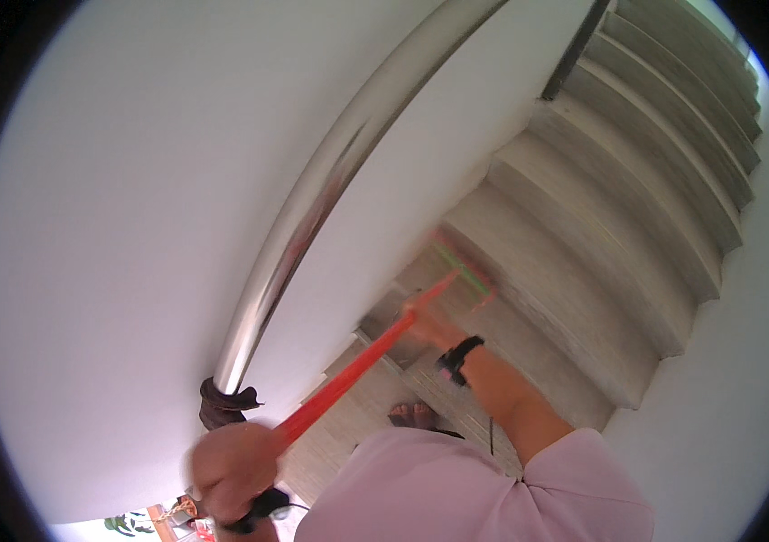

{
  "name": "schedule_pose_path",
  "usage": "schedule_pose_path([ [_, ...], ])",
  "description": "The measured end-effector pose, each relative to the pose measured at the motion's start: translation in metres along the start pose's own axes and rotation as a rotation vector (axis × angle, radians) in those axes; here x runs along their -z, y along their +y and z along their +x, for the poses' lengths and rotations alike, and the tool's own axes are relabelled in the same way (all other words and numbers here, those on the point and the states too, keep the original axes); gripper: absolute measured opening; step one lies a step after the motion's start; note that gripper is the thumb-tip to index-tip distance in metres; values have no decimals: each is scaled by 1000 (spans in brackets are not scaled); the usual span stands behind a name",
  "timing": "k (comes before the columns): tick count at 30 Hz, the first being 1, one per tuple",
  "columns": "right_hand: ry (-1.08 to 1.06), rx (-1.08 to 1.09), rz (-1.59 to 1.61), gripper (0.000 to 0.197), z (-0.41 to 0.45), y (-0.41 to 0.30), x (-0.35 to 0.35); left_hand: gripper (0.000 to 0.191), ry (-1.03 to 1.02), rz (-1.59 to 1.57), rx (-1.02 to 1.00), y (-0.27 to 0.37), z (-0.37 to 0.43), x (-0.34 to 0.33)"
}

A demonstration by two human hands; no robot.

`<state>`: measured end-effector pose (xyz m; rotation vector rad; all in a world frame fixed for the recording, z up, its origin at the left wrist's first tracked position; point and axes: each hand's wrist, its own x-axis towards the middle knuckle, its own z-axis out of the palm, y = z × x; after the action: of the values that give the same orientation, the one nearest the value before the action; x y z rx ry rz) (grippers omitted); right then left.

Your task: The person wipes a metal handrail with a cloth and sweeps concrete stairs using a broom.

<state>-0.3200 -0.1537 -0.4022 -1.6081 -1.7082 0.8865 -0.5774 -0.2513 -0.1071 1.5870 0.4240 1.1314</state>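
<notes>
My left hand (235, 464) grips the upper end of a red broom handle (350, 376), close to the lower end of the handrail. Farther down the same handle, my right hand (428, 324) is closed around it, slightly blurred. The broom head (463, 266), green with reddish bristles, is on a stair step (513, 332) near the foot of the riser above it. Motion blurs the bristles, so their exact contact with the step cannot be told. Both wrists wear black bands.
A curved metal handrail (316, 183) runs along the white wall (120, 223). Dark cloth (222, 404) is wrapped around its lower end. Curved stairs (628, 162) rise to the upper right. My feet (411, 413) stand on a lower step. Green leaves (127, 524) show at lower left.
</notes>
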Motion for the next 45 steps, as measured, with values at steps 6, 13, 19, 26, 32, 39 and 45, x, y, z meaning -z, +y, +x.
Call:
schedule_pose_path([
  [6, -141, 361, -254, 5, 16, 53, -15, 36, 167, -22, 49, 0, -26, 8],
  [13, -369, 396, -29, 3, -46, -31, -61, 25, -21, 35, -109, 82, -60, 57],
  [19, -259, 66, -1, 9, -26, -22, -13, 29, 125, 93, -26, 54, -26, 7],
  [26, -64, 398, -57, 7, 6, 65, -61, 34, 317, 109, -43, 8, -26, -6],
  [32, -354, 295, -46, 2, -39, -58, -31, 38, 17, 16, -159, 93, -39, 39],
  [39, -153, 120, -115, 8, 0, -1, 37, 42, 208, 82, -48, 7, -9, -19],
  [45, -185, 211, -164, 10, 4, 7, -9, 42, 275, 142, -63, 12, -21, -8],
])
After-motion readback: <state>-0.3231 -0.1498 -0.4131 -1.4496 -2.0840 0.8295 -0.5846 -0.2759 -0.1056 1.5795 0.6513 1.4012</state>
